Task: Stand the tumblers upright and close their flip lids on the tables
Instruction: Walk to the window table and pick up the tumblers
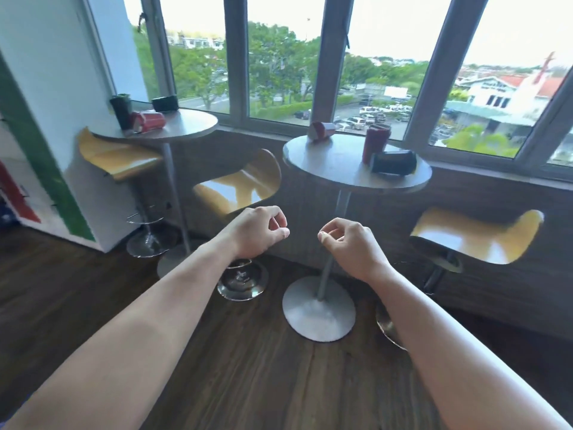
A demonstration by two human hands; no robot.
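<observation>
Two round tables stand by the windows. On the right table (328,172) a red tumbler (322,131) lies on its side at the back left, a red tumbler (375,144) stands upright, and a black tumbler (393,162) lies in front of it. On the left table (192,124) a red tumbler (148,121) lies on its side, a black tumbler (121,107) stands behind it, and another black tumbler (165,103) lies further back. My left hand (259,232) and my right hand (348,243) hover well short of the tables, fingers loosely curled, holding nothing.
Three yellow bar stools stand around the tables: one (119,156) far left, one (238,187) between the tables, one (474,235) at the right. A white pillar (46,88) with a green stripe is on the left. The floor is dark wood.
</observation>
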